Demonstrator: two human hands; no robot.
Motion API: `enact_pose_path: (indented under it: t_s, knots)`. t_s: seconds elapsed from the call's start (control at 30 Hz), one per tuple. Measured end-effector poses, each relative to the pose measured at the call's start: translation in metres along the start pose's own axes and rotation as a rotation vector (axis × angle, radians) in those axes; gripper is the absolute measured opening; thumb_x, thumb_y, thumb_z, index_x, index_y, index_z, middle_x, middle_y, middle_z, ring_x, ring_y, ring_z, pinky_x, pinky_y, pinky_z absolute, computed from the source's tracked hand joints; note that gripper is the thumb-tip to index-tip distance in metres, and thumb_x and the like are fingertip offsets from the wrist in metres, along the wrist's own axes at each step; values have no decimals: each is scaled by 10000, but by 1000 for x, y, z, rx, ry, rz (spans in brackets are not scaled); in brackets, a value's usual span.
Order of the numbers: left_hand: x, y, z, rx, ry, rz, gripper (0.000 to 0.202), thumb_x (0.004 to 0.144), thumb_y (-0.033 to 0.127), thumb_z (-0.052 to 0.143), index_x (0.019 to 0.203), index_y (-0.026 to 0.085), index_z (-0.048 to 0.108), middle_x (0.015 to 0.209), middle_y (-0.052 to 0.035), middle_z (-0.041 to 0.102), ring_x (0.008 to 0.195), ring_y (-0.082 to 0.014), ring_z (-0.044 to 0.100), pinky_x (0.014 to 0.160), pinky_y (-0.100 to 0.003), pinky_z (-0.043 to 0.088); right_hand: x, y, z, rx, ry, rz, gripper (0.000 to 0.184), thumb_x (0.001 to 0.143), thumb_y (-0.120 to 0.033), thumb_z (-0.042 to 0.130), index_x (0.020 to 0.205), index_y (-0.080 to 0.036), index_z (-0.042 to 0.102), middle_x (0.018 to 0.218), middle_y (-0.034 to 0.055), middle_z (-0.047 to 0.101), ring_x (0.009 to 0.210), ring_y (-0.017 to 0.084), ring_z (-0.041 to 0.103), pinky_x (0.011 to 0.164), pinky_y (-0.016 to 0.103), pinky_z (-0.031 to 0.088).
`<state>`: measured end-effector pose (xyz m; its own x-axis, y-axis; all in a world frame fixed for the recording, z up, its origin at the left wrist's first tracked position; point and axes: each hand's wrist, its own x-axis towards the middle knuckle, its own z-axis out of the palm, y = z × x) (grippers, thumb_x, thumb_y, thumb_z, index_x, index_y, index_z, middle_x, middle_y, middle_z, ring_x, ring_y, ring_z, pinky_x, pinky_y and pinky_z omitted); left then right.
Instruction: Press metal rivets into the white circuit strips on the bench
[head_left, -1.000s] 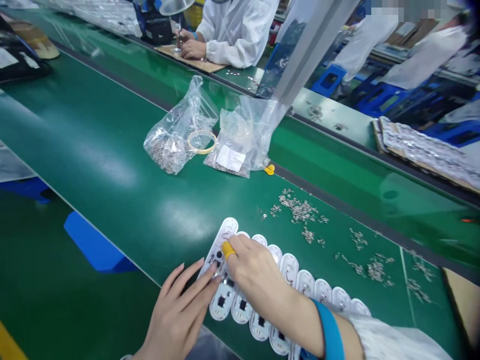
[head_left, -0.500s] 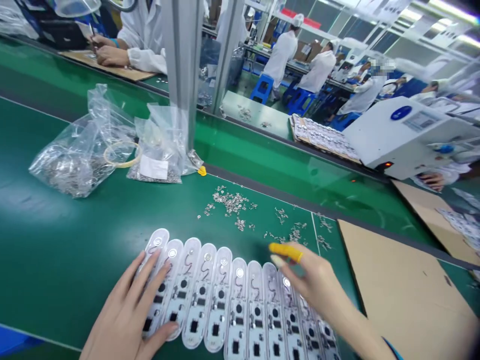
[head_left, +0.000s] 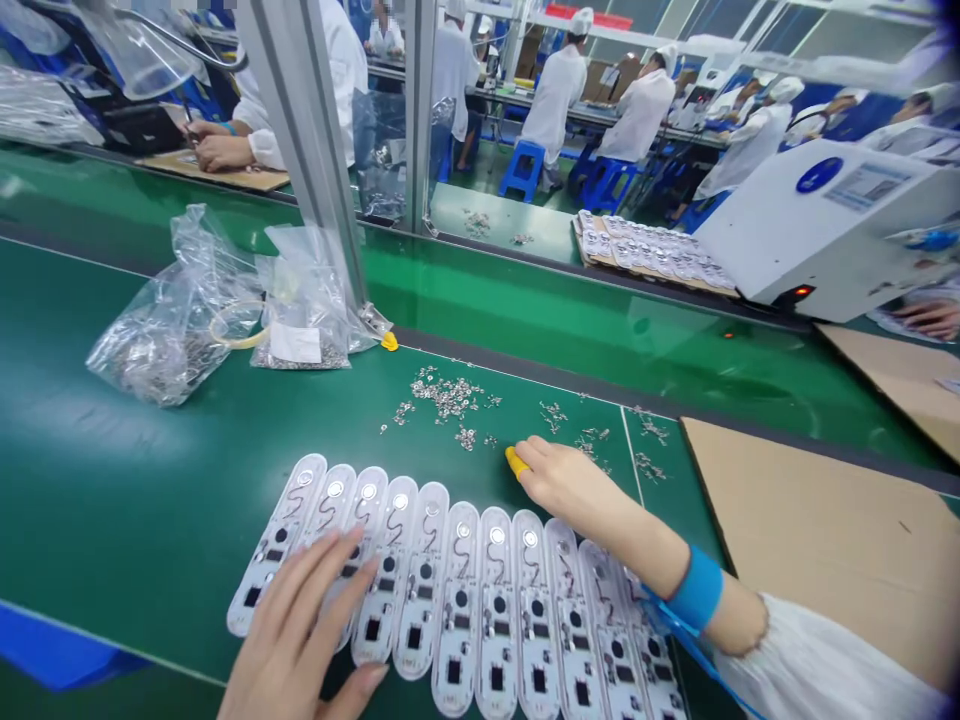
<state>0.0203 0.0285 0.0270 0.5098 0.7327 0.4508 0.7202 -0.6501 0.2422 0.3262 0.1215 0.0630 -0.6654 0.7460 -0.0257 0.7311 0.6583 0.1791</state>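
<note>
A row of long white plastic housings (head_left: 425, 600) lies side by side on the green bench, each with a circuit board, dark squares, thin wires and a round disc near its far end. Across the left part of this row rests my left hand (head_left: 311, 625), fingers spread over the housings, holding nothing. My right hand (head_left: 559, 475), with a yellow finger cot (head_left: 517, 463) and a blue wrist strap (head_left: 696, 590), is just beyond the row, by the loose small metal parts (head_left: 450, 397). Its fingers are curled and pressed together; their tips are mostly hidden.
Clear plastic bags (head_left: 161, 350) of metal parts stand at the back left, beside a metal post (head_left: 304, 140). A cardboard sheet (head_left: 817, 540) lies at right. Beyond the green belt (head_left: 480, 295) are a white machine (head_left: 817, 220) and several people in white coats.
My right hand has moved left and away from the housings toward the metal parts, its fingers now curled. My left hand has shifted right along the row. The camera view has turned slightly.
</note>
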Motion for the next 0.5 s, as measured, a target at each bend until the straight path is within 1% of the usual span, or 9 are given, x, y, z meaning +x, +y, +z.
enact_pose_path:
  t_s: [0.07,0.13,0.2,0.23,0.27,0.33,0.4,0.43,0.5]
  knots:
    - [7,10,-5,-44,10,33,307,918,278,466,1190,196,584,1270,-41,580,1188,-212,498,997,-313,401,2,-1,-6,1,14,-67,260,714,71,549,567,-137,604,630,58,590,595,186,536,453,286,371]
    - [15,19,-9,-136,9,26,251,920,231,469,1130,214,606,1140,-16,656,1064,-174,578,889,-270,481,2,-12,-19,133,98,-74,248,787,19,514,617,-131,613,643,60,583,596,179,516,472,290,376]
    - [21,30,-11,-281,-5,-46,249,950,255,441,1148,207,583,1053,-26,687,966,-157,626,809,-246,524,2,-34,-35,511,224,-12,187,864,-78,503,736,-131,628,697,50,592,622,157,518,507,272,407]
    - [24,35,-11,-379,-16,-90,265,970,310,415,1154,199,569,1019,-40,693,922,-155,642,772,-240,539,2,-49,-42,776,276,30,122,877,-132,528,811,-141,630,734,39,600,641,140,530,530,254,425]
    - [25,40,-10,-488,-19,-136,304,983,379,380,1131,192,569,968,-52,697,863,-153,655,722,-235,550,2,-64,-49,1029,297,75,66,861,-158,570,825,-168,625,743,17,598,632,118,531,531,229,426]
    - [27,51,-5,-698,19,-236,438,984,500,284,961,190,592,783,-49,678,682,-140,643,582,-220,539,2,-95,-56,1384,316,146,38,823,-210,631,787,-204,619,708,-19,557,565,86,501,486,198,397]
    - [24,58,0,-837,78,-327,529,976,545,232,746,198,559,611,-29,605,538,-123,579,479,-211,491,5,-119,-54,1579,341,206,126,787,-279,680,715,-215,599,649,-40,486,501,72,439,440,192,352]
    - [22,60,1,-881,103,-368,544,976,543,230,690,198,538,575,-27,582,513,-120,561,465,-211,476,7,-127,-52,1635,341,232,163,771,-306,701,695,-215,589,635,-43,465,495,72,425,437,193,346]
    - [15,59,1,-951,118,-426,526,983,511,254,683,193,546,593,-40,600,535,-126,576,493,-216,484,11,-135,-47,1699,286,265,178,754,-320,724,702,-225,583,638,-40,468,511,80,440,450,194,366]
